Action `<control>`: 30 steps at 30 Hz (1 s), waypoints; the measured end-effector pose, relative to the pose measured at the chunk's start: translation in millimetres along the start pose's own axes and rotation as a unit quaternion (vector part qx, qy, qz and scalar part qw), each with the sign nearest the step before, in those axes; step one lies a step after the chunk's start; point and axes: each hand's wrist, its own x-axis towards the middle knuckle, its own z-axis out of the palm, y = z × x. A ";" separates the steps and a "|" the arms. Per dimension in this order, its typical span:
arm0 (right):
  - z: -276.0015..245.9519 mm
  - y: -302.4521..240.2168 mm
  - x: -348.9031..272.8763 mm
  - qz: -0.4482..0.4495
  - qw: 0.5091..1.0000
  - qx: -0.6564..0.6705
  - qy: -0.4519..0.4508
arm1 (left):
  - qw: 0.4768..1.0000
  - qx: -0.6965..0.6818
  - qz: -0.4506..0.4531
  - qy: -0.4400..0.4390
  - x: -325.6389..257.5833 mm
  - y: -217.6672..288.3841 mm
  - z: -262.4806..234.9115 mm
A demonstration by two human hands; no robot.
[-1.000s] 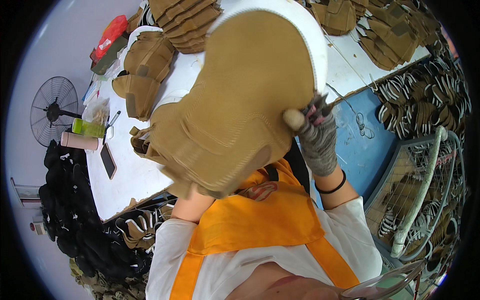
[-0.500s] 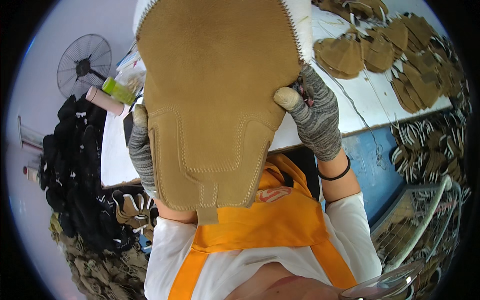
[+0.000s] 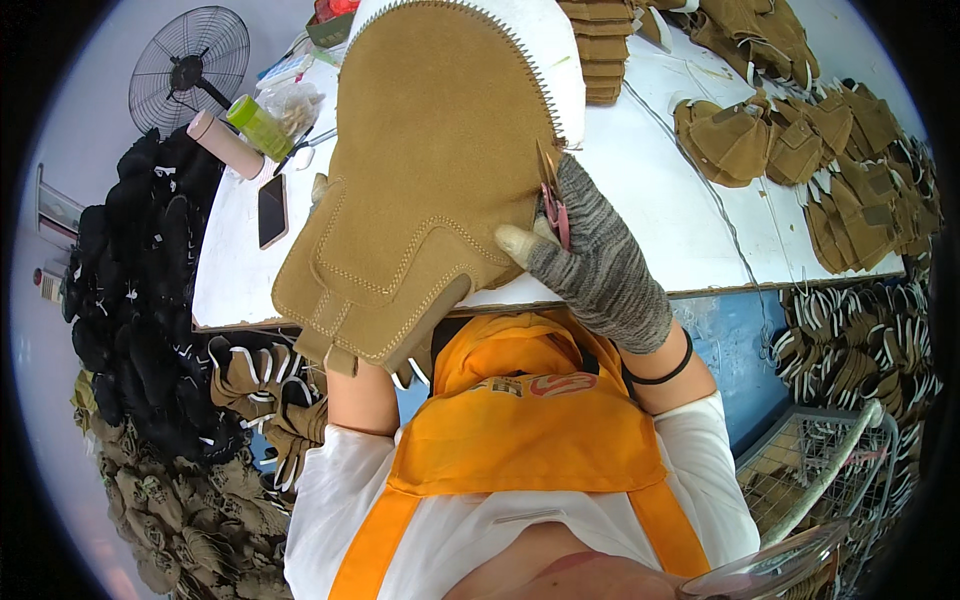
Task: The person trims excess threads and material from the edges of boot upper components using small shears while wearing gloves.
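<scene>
Snips (image 3: pixel 552 200) pinched in the gloved right hand (image 3: pixel 600 265) touch the suede upper (image 3: pixel 420 180)'s stitched edge — a slip could nick its seam; left hand hidden behind it — grip unclear.

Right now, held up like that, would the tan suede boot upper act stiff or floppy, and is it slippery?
Probably semi-stiff: the tan suede boot upper keeps a broad, barely sagging shape, held at its edge by the right hand. Its napped surface looks grippy rather than slick. It seems light for its size, since a fingertip pinch appears to carry it.
</scene>
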 end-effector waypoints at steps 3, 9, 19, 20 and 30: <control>-2.1 -3.1 0.0 0.042 0.997 0.066 -0.021 | 1.000 0.001 -0.010 -0.004 2.6 -2.3 -1.4; 4.5 13.2 6.7 -0.003 0.990 0.142 -0.013 | 0.997 -0.060 0.004 0.049 10.2 -1.3 -1.3; -22.7 8.5 64.0 0.027 0.996 -0.085 -0.001 | 0.920 -0.341 0.123 0.151 34.4 55.4 -13.5; -25.5 14.4 78.2 0.011 0.990 -0.142 0.006 | 0.910 -0.361 0.130 0.155 35.5 65.2 -17.6; -5.0 69.9 39.2 0.221 0.971 0.089 -0.001 | 0.912 0.353 0.144 0.149 14.0 3.3 -32.0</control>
